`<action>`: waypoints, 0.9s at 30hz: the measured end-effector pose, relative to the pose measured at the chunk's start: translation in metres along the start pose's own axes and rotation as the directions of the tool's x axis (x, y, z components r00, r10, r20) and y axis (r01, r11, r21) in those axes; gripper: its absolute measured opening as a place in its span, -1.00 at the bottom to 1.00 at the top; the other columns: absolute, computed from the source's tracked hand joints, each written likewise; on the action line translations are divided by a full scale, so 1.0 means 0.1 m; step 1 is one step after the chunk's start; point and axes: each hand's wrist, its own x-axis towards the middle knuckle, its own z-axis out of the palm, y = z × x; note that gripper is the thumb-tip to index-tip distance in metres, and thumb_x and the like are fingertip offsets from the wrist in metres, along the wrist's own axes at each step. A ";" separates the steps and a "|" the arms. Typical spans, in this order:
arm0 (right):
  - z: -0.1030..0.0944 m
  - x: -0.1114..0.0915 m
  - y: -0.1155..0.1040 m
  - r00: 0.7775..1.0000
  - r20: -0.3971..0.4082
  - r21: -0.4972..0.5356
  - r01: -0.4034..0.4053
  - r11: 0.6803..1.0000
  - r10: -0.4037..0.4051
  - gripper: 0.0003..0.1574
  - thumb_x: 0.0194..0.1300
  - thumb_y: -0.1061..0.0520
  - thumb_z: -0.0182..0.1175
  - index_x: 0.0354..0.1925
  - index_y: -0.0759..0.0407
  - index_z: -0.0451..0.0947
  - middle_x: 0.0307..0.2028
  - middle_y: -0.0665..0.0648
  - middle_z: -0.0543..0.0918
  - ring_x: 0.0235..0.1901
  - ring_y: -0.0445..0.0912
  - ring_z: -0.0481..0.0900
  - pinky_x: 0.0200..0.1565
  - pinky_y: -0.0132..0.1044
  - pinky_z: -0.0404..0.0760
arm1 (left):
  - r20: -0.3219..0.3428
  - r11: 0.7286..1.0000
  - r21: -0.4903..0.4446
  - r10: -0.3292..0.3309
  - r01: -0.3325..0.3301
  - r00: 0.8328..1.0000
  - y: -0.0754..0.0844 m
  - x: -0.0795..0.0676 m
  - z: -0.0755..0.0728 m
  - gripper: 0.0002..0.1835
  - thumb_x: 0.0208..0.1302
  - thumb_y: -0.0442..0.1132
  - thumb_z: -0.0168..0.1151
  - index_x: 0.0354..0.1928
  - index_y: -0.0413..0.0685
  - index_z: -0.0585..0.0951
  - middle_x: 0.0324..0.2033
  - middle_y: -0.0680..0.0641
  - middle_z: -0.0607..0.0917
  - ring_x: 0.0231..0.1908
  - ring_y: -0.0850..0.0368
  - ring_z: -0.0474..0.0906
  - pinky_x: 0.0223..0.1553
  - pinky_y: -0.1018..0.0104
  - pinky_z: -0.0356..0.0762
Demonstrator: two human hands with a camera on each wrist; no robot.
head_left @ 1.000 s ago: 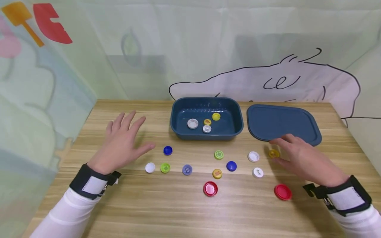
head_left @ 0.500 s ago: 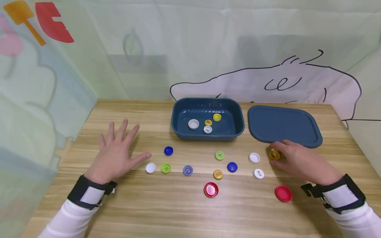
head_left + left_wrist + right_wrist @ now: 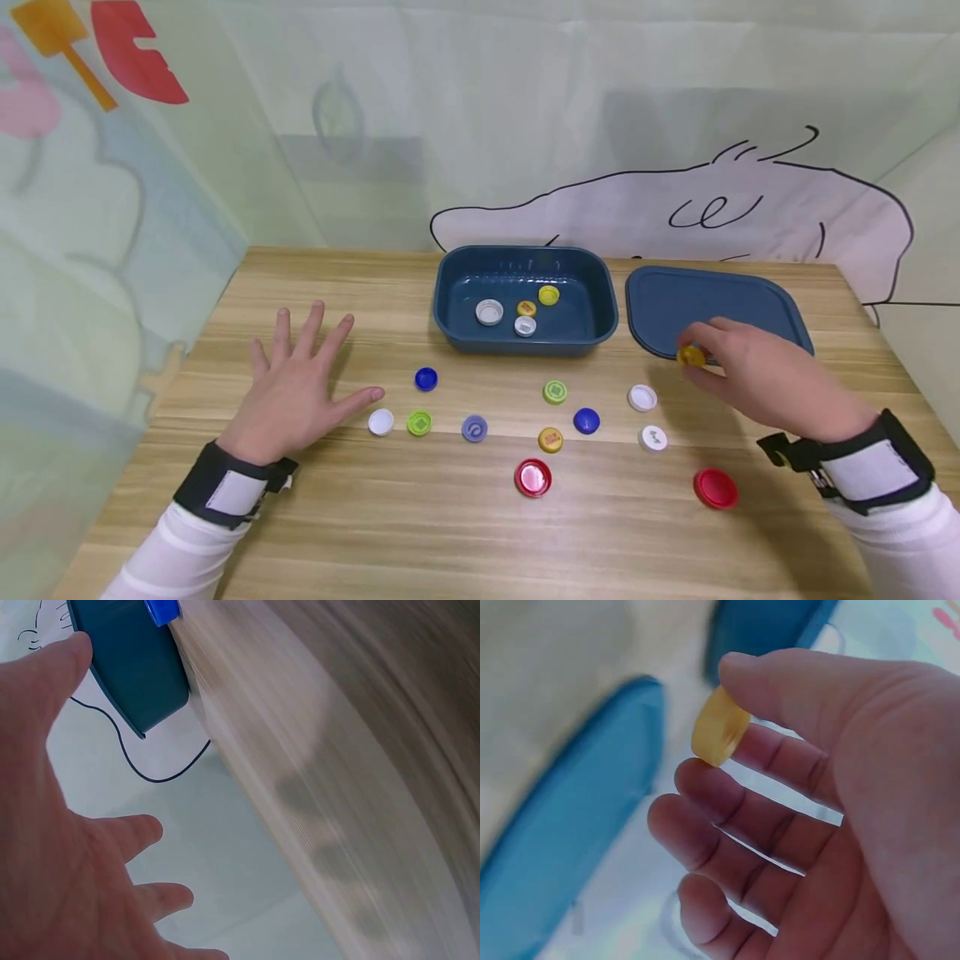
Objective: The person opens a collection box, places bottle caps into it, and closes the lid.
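Note:
My right hand (image 3: 768,375) pinches a yellow bottle cap (image 3: 691,356) between thumb and fingers, raised over the front edge of the blue lid (image 3: 712,304). In the right wrist view the cap (image 3: 720,729) sits at the thumb tip, with the other fingers loosely bent. My left hand (image 3: 292,392) is spread with straight fingers over the left of the table, holding nothing; its thumb tip is near a white cap (image 3: 381,422). A blue box (image 3: 525,337) at the back middle has several caps inside, among them a bright yellow cap (image 3: 548,295).
Several caps lie between the hands: a blue cap (image 3: 426,379), a green cap (image 3: 555,392), an orange-yellow cap (image 3: 551,440) and a red cap (image 3: 533,477). Another red cap (image 3: 716,488) lies front right. A printed cloth (image 3: 517,108) hangs behind the wooden table (image 3: 420,533).
My right hand has closed its fingers on the yellow cap and lifted it off the table toward the lid. The left hand has drawn back slightly and spread its fingers.

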 end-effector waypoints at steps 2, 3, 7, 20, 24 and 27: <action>-0.12 0.11 -0.07 0.999 -0.025 -0.018 0.020 1.000 -0.020 -0.60 0.08 0.06 0.45 -0.11 0.10 0.60 -0.31 0.06 0.63 -0.40 -0.13 0.52 -0.43 -0.22 0.64 | 0.002 1.000 0.003 -0.001 0.001 1.000 0.00 0.00 0.00 0.12 0.04 0.64 -0.10 0.52 0.13 0.06 0.49 -0.25 -0.17 0.31 -0.24 -0.67 0.09 -0.70 -0.28; -0.17 0.17 -0.11 0.998 -0.040 -0.031 0.038 0.999 -0.039 -0.59 0.07 0.05 0.45 -0.10 0.10 0.60 -0.30 0.07 0.64 -0.39 -0.13 0.54 -0.41 -0.20 0.66 | 0.004 1.000 0.004 -0.002 0.002 1.000 0.01 0.00 -0.01 0.12 0.04 0.64 -0.10 0.52 0.13 0.05 0.49 -0.25 -0.17 0.31 -0.24 -0.67 0.09 -0.70 -0.27; -0.32 0.46 -0.28 0.991 -0.066 -0.058 0.109 0.992 -0.113 -0.58 0.12 0.03 0.41 -0.06 0.11 0.58 -0.29 0.07 0.65 -0.39 -0.14 0.55 -0.39 -0.16 0.67 | 0.005 1.000 0.007 -0.002 0.002 1.000 0.02 0.00 -0.02 0.12 0.04 0.64 -0.10 0.52 0.13 0.05 0.49 -0.24 -0.16 0.33 -0.27 -0.62 0.09 -0.70 -0.26; -0.11 1.35 -0.68 0.981 0.150 -0.035 0.131 0.991 -0.124 -0.59 0.22 -0.03 0.33 0.00 0.07 0.59 -0.20 0.09 0.65 -0.37 -0.12 0.52 -0.29 -0.18 0.68 | -0.001 1.000 0.011 0.002 -0.002 1.000 0.04 0.04 -0.02 0.12 0.04 0.65 -0.13 0.53 0.15 0.02 0.49 -0.23 -0.17 0.33 -0.30 -0.59 0.09 -0.70 -0.23; -0.02 1.43 -0.71 0.977 0.166 -0.044 0.140 0.989 -0.131 -0.54 0.21 -0.02 0.34 0.04 0.10 0.58 -0.15 0.14 0.67 -0.34 -0.10 0.56 -0.26 -0.14 0.69 | -0.002 1.000 0.006 -0.002 0.002 1.000 0.05 0.04 -0.03 0.12 0.04 0.65 -0.14 0.53 0.14 0.01 0.49 -0.23 -0.16 0.33 -0.29 -0.60 0.10 -0.69 -0.23; -0.04 1.41 -0.72 0.978 0.161 -0.037 0.137 0.990 -0.129 -0.49 0.21 -0.03 0.35 0.09 0.10 0.55 -0.11 0.15 0.66 -0.28 -0.08 0.57 -0.21 -0.10 0.69 | -0.001 1.000 0.007 -0.004 0.004 1.000 0.05 0.03 -0.04 0.11 0.05 0.65 -0.14 0.53 0.15 0.01 0.49 -0.23 -0.16 0.33 -0.26 -0.62 0.10 -0.69 -0.23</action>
